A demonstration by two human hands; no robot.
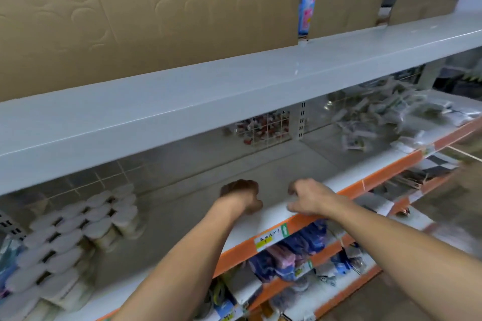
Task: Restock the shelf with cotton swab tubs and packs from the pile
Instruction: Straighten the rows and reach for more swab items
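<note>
Cotton swab tubs (75, 232) stand in stacked rows on the shelf (273, 164), well left of both hands. Left hand (241, 195) is curled into a loose fist, holding nothing, over bare shelf. Right hand (307, 197), fingers bent, empty, rests at the shelf's orange front edge (378, 172). Loose packs (378, 117) lie heaped far right.

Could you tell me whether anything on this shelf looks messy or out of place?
Yes. The packs at the right end lie in a loose, jumbled heap, unlike the tubs stacked in neat rows on the left. Both hands hover over the bare middle stretch.
</note>
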